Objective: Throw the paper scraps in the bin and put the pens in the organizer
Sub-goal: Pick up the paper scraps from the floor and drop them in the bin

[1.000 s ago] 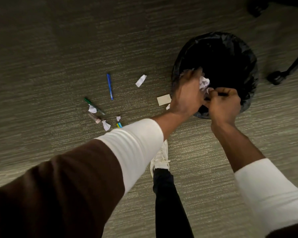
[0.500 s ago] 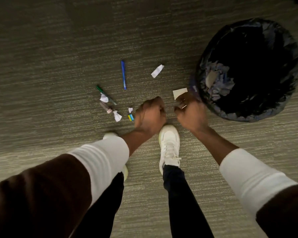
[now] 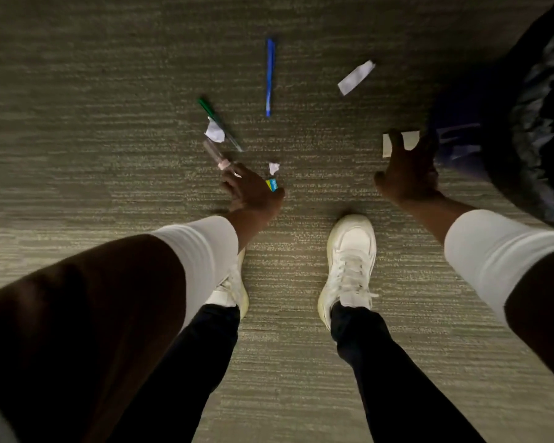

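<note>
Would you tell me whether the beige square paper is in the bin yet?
Out: the beige square paper lies on the carpet beside the bin.

Dim, warm-greenish light overall; corners fall into dark vignette. Wide-angle bend stretches sleeves at lower edges. Motion blur smears both hands and carpet [image 3: 109, 91] texture. Bin [image 3: 538, 129] nearly black, detail lost in shadow.

We see open carpet [image 3: 93, 123] left of the green pen [image 3: 216, 121] and between blue pen [image 3: 270, 76] and white strip [image 3: 356, 77]; bin [image 3: 531, 123] blocks the right, shoes [image 3: 349, 266] crowd the near floor.
</note>
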